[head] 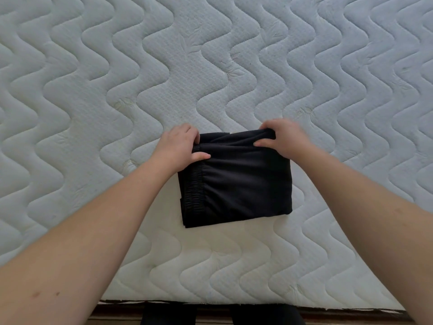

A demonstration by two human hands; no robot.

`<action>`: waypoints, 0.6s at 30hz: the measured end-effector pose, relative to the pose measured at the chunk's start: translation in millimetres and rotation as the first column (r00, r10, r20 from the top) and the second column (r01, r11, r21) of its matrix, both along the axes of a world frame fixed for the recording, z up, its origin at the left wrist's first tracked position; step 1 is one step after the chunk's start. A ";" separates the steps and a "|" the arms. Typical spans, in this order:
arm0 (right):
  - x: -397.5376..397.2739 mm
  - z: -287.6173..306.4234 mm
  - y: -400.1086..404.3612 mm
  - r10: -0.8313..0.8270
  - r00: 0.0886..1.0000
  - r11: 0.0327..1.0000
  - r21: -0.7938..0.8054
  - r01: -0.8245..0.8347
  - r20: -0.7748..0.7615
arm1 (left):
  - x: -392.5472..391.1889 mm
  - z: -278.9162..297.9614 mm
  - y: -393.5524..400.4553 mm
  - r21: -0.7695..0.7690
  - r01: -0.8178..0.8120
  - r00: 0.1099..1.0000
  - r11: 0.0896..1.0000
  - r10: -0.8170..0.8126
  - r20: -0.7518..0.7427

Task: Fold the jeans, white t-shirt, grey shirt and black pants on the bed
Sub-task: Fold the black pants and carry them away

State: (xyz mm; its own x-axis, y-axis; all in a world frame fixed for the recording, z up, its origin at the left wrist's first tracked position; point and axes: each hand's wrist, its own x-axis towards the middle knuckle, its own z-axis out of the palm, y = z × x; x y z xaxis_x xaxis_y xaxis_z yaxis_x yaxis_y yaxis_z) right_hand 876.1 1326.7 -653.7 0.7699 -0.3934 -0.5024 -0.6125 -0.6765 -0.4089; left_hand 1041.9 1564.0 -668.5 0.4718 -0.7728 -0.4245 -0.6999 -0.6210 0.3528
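The black pants [239, 184] lie folded into a compact rectangle near the front of the bed [210, 66], with the elastic waistband on the left side. My left hand [180, 146] grips the far left corner of the bundle, thumb on top and fingers curled over the edge. My right hand [281, 139] pinches the far right corner, thumb on top and fingers wrapped round the fold. The jeans, white t-shirt and grey shirt are not in view.
The quilted white mattress with a wavy stitch pattern fills the view. Its front edge [234, 301] runs along the bottom, with a dark floor strip and my dark-clothed legs [168, 315] below it.
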 end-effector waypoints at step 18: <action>-48.6 -35.9 113.7 -0.012 0.968 0.919 -0.379 0.110 0.252 | -146.2 -5.5 9.9 -0.036 -0.026 0.944 0.999 0.036 0.329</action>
